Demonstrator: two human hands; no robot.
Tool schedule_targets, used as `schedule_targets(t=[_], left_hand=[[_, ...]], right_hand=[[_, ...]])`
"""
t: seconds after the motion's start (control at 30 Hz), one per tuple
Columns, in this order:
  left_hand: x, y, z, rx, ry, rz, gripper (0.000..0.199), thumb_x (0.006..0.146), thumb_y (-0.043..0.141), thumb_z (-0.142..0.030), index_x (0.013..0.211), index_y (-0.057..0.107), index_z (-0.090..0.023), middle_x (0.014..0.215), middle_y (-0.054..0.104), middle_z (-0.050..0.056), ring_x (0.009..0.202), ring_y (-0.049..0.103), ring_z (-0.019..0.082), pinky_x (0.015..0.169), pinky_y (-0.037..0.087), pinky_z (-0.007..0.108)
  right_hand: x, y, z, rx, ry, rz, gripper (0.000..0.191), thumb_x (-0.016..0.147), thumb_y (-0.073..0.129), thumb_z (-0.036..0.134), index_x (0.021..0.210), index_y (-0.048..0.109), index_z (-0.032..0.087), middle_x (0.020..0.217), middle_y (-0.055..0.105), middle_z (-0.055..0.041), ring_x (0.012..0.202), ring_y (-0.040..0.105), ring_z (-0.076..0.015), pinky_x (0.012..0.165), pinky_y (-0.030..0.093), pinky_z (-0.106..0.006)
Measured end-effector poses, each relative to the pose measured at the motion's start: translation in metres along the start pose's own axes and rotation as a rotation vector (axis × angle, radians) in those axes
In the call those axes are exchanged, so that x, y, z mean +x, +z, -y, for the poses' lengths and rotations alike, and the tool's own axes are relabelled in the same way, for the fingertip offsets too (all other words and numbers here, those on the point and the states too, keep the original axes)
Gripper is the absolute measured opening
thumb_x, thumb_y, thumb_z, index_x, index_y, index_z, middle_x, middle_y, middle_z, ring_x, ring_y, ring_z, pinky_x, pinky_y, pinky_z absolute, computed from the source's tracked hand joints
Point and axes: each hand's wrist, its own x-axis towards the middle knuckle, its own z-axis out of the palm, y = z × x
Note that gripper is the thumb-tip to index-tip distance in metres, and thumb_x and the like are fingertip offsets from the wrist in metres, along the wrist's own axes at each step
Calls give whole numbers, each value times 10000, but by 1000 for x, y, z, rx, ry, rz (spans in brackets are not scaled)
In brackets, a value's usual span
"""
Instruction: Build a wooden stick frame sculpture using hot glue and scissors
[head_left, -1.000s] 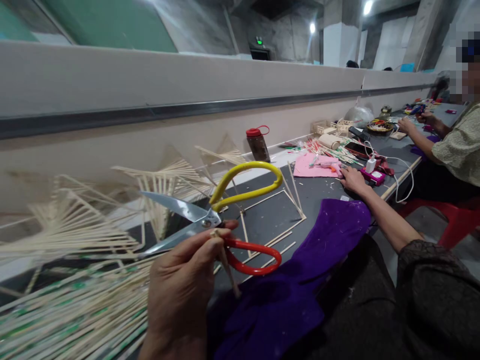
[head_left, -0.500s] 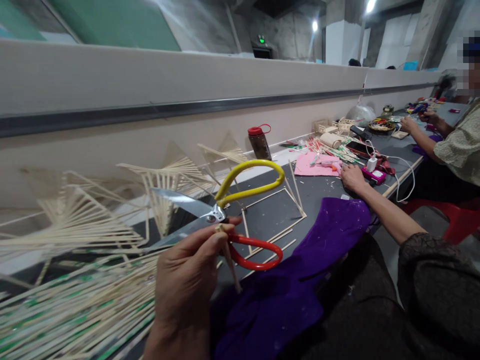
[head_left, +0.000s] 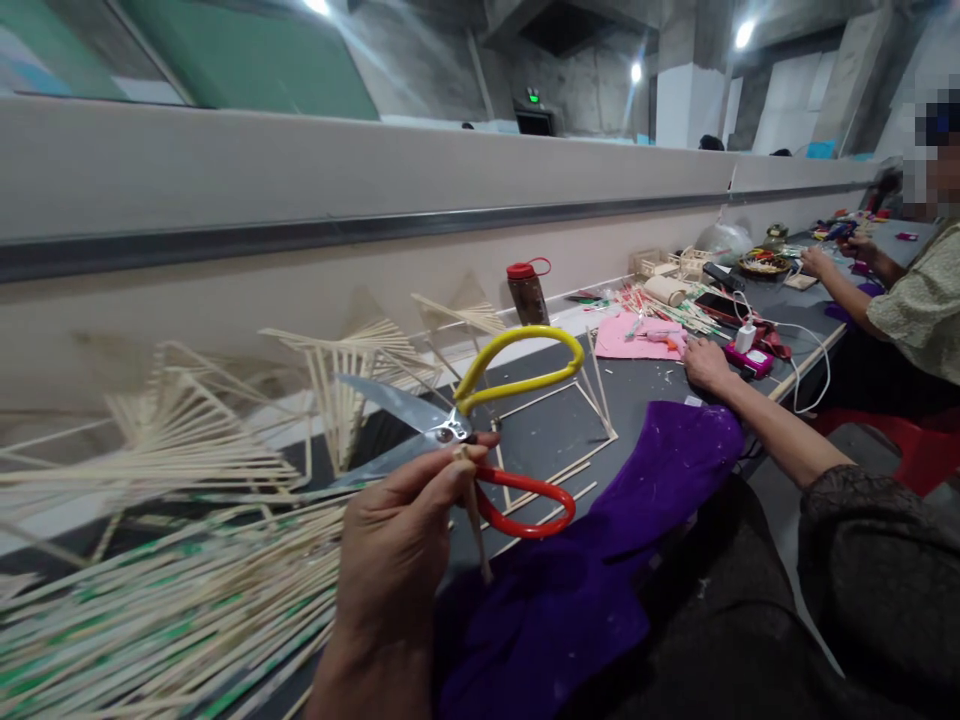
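Observation:
My left hand [head_left: 409, 535] is closed around the pivot of a pair of scissors [head_left: 454, 428] with one yellow and one red handle. Their blades are spread and point left. Between the thumb and fingers of the same hand hangs a short thin bamboo stick [head_left: 478, 535]. Farther off on the right, my right hand [head_left: 707, 365] curls at the grip end of a pink glue gun [head_left: 661, 334], which lies on a pink sheet [head_left: 622, 338]. A flat frame of thin sticks [head_left: 559, 465] rests on the table, with sticks rising from its right corner.
Many loose sticks [head_left: 187, 610] cover the left side, in front of fanned stick structures [head_left: 202, 430]. A red-capped bottle [head_left: 529, 295] stands by the partition. Purple cloth [head_left: 637, 500] hangs over the table edge. A white cable [head_left: 817, 350] loops near a co-worker's arm [head_left: 855, 300].
The view has shifted slightly, so the scene sits a little to the right and lower. Both hands keep their holds on the scissors, stick and glue gun.

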Motion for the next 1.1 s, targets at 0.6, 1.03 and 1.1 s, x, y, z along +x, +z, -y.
schedule_targets(t=[0.6, 1.03, 1.1], left_hand=[[2, -9, 15, 330, 161, 200, 237, 578, 846, -442, 715, 807, -252, 833, 795, 61, 790, 751, 256, 732, 616, 313], [-6, -4, 15, 401, 224, 331, 254, 634, 820, -489, 742, 812, -260, 861, 796, 69, 792, 752, 255, 670, 599, 268], [-8, -4, 15, 412, 240, 373, 220, 659, 807, -468, 749, 815, -268, 850, 796, 65, 801, 751, 249, 691, 591, 265]], right_hand=[[-130, -125, 141, 215, -800, -890, 243, 971, 469, 145, 1150, 632, 116, 1087, 695, -100, 870, 590, -170, 805, 502, -327], [-147, -108, 158, 356, -629, -623, 868, 791, 666, 626, 1364, 419, 23, 1262, 558, -251, 1087, 507, -333, 908, 402, -498], [-146, -100, 154, 411, -632, -635, 892, 793, 641, 654, 1381, 392, 31, 1255, 549, -250, 1116, 481, -342, 910, 388, -512]])
